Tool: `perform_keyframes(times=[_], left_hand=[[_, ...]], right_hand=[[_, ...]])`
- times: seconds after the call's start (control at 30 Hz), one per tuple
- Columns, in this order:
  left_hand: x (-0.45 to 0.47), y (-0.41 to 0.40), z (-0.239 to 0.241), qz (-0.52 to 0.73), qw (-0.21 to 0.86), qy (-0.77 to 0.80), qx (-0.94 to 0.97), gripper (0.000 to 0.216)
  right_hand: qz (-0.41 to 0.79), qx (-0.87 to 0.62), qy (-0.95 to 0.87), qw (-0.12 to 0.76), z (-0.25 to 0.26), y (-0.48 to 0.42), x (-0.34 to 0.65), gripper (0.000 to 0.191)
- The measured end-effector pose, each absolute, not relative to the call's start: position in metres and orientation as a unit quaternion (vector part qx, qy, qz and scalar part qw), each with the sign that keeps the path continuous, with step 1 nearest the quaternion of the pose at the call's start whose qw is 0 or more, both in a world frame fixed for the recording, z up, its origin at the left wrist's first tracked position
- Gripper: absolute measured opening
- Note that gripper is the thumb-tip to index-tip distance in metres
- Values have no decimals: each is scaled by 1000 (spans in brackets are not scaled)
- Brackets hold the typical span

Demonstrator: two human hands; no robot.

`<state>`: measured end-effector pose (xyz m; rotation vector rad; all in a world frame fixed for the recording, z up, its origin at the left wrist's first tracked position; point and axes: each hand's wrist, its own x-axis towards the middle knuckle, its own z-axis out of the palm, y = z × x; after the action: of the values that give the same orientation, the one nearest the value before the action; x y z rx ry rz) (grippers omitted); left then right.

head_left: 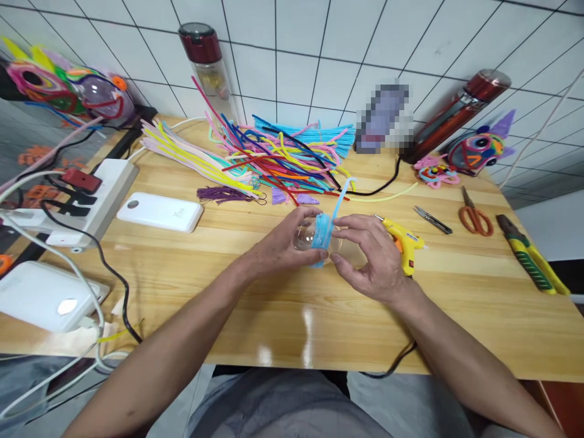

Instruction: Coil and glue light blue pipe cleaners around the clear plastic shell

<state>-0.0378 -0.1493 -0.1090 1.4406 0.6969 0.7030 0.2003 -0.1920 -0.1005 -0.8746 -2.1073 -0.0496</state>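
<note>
Above the middle of the table, a clear plastic ball has blue pipe cleaner wound around it in a band. One loose end of the pipe cleaner sticks up and bends over at its tip. My left hand grips the ball from the left, fingers over the top and thumb below on the band. On the other side, my right hand curves its fingers and thumb around the ball's right edge, fingertips at the base of the loose end. A yellow glue gun lies just behind my right hand, partly covered by it.
Many coloured pipe cleaners lie heaped at the back. Thread snips, orange-handled scissors and pliers lie on the right. A white power bank and a power strip with cables occupy the left.
</note>
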Motion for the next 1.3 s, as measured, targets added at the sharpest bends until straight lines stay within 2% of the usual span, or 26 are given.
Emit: perform_keyframes(times=[0.7,1.3], left_hand=[[-38,-149,-114,320,621,299,650,77],[-36,-151,-114,332,594,313,663,74]], right_hand=[[-52,-321,-863,386,-104,-188,203,31],[34,-352,-845,401,-101,-192,200,38]])
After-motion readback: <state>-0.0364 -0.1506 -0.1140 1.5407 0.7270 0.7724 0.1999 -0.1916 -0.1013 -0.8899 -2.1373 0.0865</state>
